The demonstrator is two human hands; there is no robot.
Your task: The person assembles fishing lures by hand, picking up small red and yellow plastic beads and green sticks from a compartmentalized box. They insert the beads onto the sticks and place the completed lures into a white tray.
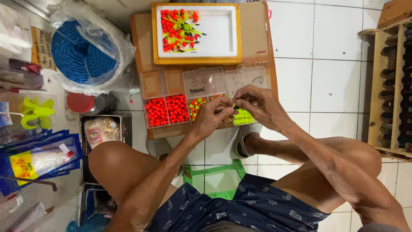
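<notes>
My left hand [213,116] and my right hand [259,103] meet over a clear compartment box [201,81], fingertips pinched together on a small yellow-green piece with thin wire; the piece itself is mostly hidden by my fingers. Below my hands the box holds red beads [166,110], mixed coloured beads [195,105] and yellow-green pieces [243,116]. Beyond it, a white tray with an orange rim [238,34] carries finished red-and-yellow floats with black tips [178,30]. Both rest on a brown cardboard board [253,25].
A blue rope coil in a plastic bag [81,51] lies at the left, with a red-lidded jar [80,102], a small box of packets [103,129] and blue packages [38,157]. A wooden rack [388,86] stands at the right. White tiled floor [334,73]; green stool [214,178] beneath me.
</notes>
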